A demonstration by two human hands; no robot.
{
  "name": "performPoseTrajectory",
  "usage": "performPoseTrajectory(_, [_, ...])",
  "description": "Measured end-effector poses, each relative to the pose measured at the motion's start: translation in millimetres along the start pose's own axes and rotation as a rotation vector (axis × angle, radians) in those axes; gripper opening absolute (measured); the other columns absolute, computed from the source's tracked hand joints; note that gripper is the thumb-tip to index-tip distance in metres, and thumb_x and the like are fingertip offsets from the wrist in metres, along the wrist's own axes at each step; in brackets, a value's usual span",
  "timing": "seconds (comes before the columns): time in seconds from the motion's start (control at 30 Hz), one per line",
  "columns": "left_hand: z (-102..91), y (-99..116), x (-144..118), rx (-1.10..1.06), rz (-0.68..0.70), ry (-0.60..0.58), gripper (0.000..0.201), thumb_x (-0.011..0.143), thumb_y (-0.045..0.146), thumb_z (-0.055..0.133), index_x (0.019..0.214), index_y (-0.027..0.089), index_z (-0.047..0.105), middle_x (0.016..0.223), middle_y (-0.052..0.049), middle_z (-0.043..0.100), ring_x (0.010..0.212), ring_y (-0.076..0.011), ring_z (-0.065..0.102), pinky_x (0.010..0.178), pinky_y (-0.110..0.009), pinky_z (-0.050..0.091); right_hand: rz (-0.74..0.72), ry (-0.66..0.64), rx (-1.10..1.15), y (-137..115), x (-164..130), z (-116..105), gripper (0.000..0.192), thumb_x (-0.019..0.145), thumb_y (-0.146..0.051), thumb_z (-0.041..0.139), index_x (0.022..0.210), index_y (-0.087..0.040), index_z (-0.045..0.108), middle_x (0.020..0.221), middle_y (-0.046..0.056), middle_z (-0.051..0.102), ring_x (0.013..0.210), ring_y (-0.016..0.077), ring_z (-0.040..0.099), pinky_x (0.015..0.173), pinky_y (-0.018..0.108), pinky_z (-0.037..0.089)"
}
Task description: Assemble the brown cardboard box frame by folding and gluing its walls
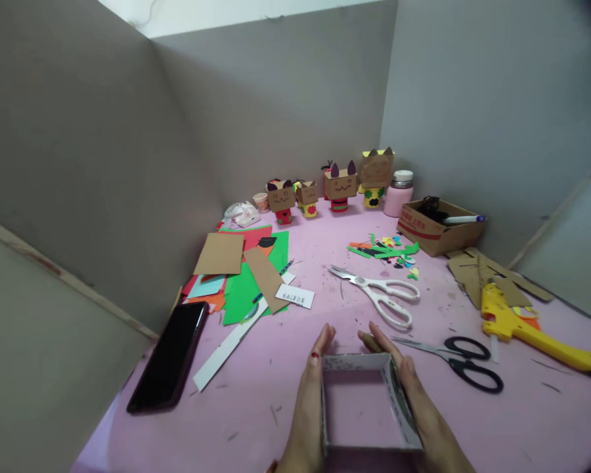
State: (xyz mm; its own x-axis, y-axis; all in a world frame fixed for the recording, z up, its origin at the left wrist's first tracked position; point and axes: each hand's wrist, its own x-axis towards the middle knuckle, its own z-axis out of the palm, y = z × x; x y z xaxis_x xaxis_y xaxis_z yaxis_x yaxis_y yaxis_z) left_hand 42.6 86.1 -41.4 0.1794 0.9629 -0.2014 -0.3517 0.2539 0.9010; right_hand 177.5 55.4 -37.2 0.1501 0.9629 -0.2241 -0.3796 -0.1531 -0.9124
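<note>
A square cardboard frame (357,361), hollow so that the pink tabletop shows through it, is held between my two hands at the front of the table. Along its left side lies my left hand (308,401), fingers straight and palm pressed to the wall. My right hand (416,394) presses on the opposite wall, its fingertips reaching past the far corner. Close to the right fingers are black-handled scissors (460,361). White-handled scissors (379,292) lie farther back, blades slightly apart.
On the left are a phone (170,358), coloured paper (234,295), a white strip (229,346) and brown cardboard (220,253). To the right lie a yellow glue gun (532,332), paper scraps (384,249) and a cardboard box (436,230). Several cardboard figures (341,187) and a pink jar (398,196) line the back.
</note>
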Motion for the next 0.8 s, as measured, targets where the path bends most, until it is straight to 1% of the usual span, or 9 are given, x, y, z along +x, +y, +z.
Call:
performPoseTrajectory(0.07, [4.4, 4, -3, 0.002, 0.019, 0.014, 0.044, 0.093, 0.047, 0.037, 0.13, 0.028, 0.053, 0.148, -0.002, 0.043, 0.136, -0.0242, 0.034, 0.114, -0.043, 0.021, 0.001, 0.004, -0.015, -7, -6, 4, 0.063, 0.089, -0.066, 0.031, 0.142, -0.033, 0.035, 0.147, 0.002, 0.042, 0.138, 0.0223, 0.029, 0.114, 0.044, 0.018])
performPoseTrajectory(0.13, [6.2, 7, -5, 0.005, 0.027, 0.028, 0.044, 0.093, 0.047, 0.039, 0.13, 0.027, 0.053, 0.147, -0.003, 0.044, 0.136, -0.0242, 0.035, 0.114, -0.042, 0.022, -0.005, 0.005, -0.012, -10, -10, 7, 0.061, 0.089, -0.066, 0.031, 0.141, -0.034, 0.036, 0.146, 0.002, 0.043, 0.138, 0.0229, 0.03, 0.114, 0.046, 0.013])
performPoseTrajectory(0.3, [2.9, 2, -7, 0.04, 0.112, -0.014, 0.046, 0.092, 0.048, 0.041, 0.131, 0.027, 0.052, 0.148, -0.002, 0.042, 0.14, -0.022, 0.028, 0.116, -0.038, 0.017, -0.054, -0.008, 0.023, -9, -11, 7, 0.061, 0.088, -0.066, 0.036, 0.14, -0.033, 0.038, 0.146, 0.002, 0.043, 0.137, 0.0239, 0.03, 0.114, 0.047, 0.012])
performPoseTrajectory(0.4, [0.7, -1, -8, 0.022, 0.126, -0.024, 0.047, 0.091, 0.047, 0.044, 0.132, 0.025, 0.052, 0.148, -0.003, 0.043, 0.138, -0.022, 0.032, 0.116, -0.037, 0.018, -0.062, -0.036, 0.033, -6, -11, 4, 0.065, 0.088, -0.066, 0.036, 0.141, -0.029, 0.037, 0.146, 0.004, 0.043, 0.136, 0.0244, 0.032, 0.113, 0.045, 0.017])
performPoseTrajectory(0.53, [1.0, 1, -8, 0.037, 0.127, -0.016, 0.045, 0.091, 0.045, 0.046, 0.13, 0.023, 0.053, 0.148, -0.004, 0.042, 0.139, -0.0195, 0.028, 0.116, -0.034, 0.014, -0.072, -0.044, 0.051, -2, -9, 2, 0.065, 0.088, -0.065, 0.037, 0.141, -0.029, 0.036, 0.147, 0.005, 0.042, 0.136, 0.0237, 0.032, 0.112, 0.045, 0.021])
performPoseTrajectory(0.6, [0.9, 2, -8, 0.005, 0.112, 0.001, 0.043, 0.092, 0.043, 0.045, 0.128, 0.024, 0.055, 0.147, -0.005, 0.043, 0.138, -0.0203, 0.03, 0.116, -0.036, 0.016, -0.104, -0.053, 0.008, 1, -8, 2, 0.065, 0.089, -0.065, 0.036, 0.142, -0.027, 0.036, 0.145, 0.006, 0.044, 0.136, 0.0229, 0.034, 0.113, 0.044, 0.02])
performPoseTrajectory(0.67, [0.5, 3, -7, -0.034, 0.091, 0.009, 0.04, 0.092, 0.039, 0.045, 0.126, 0.022, 0.058, 0.146, -0.006, 0.045, 0.137, -0.0213, 0.033, 0.115, -0.037, 0.018, -0.093, -0.052, -0.027, 0, -8, 3, 0.067, 0.089, -0.065, 0.034, 0.143, -0.026, 0.033, 0.146, 0.006, 0.043, 0.136, 0.0233, 0.034, 0.113, 0.045, 0.019])
performPoseTrajectory(0.73, [0.7, 6, -8, -0.045, 0.078, 0.01, 0.039, 0.092, 0.037, 0.046, 0.125, 0.021, 0.059, 0.145, -0.007, 0.046, 0.137, -0.0215, 0.034, 0.115, -0.038, 0.019, -0.078, -0.05, -0.07, -6, -10, 4, 0.07, 0.089, -0.067, 0.032, 0.144, -0.025, 0.031, 0.148, 0.007, 0.039, 0.137, 0.0237, 0.031, 0.114, 0.045, 0.016])
performPoseTrajectory(0.8, [2.5, 12, -13, -0.123, 0.064, 0.015, 0.038, 0.092, 0.036, 0.045, 0.123, 0.021, 0.06, 0.143, -0.007, 0.05, 0.136, -0.0219, 0.036, 0.114, -0.038, 0.021, -0.099, -0.07, -0.157, -19, -15, 7, 0.073, 0.088, -0.069, 0.03, 0.144, -0.024, 0.032, 0.15, 0.006, 0.037, 0.139, 0.0227, 0.027, 0.115, 0.043, 0.011])
